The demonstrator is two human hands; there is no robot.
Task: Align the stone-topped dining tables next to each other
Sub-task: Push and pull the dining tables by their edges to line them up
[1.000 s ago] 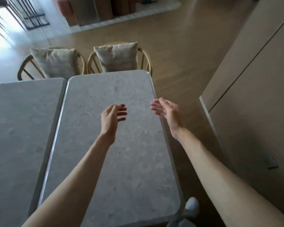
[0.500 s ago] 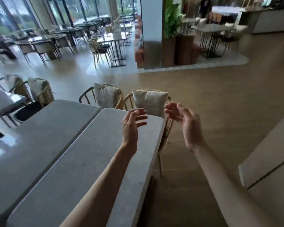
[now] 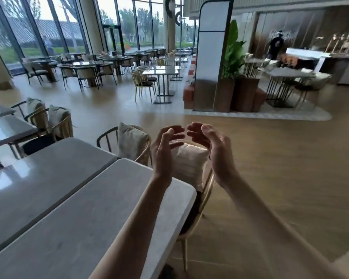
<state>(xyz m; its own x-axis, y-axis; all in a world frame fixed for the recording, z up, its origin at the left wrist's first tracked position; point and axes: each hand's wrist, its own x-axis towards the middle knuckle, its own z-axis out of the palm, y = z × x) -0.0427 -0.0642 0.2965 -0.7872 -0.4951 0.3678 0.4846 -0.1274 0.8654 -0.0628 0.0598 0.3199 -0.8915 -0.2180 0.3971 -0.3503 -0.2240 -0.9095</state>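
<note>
Bare wooden floor point(image 3: 270, 178) lies open at frame right; two grey stone-topped benches point(image 3: 89, 214) sit edge to edge lower left, under my left grip point(image 3: 163, 152) and right grip point(image 3: 214, 150), both wide and empty.

- Near table point(image 3: 93, 224): pale grey stone top, rounded corners, long side running away from you, far end by the cushioned chairs.
- Second table point(image 3: 40, 178): same stone top, glossier with window glare, on your left, parallel, long edges just beside each other, thin dark seam between.
</note>
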